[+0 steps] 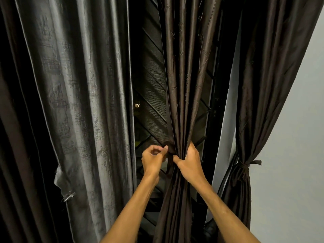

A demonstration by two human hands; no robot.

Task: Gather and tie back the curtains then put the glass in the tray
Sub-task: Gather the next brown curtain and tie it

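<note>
The right grip [190,163] is clutching the gathered middle curtain [182,95]; the left grip [154,157] is pinching its tie [169,151]. A grey curtain [78,95] is hanging left, a tied curtain [245,165] right, a grille [150,95] behind.

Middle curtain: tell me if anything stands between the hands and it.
Nothing does. The right hand already grips the gathered middle curtain, and the left hand pinches at the tie beside it.

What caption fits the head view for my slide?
Right hand grips the gathered brown curtain while left hand works the tie.
</note>
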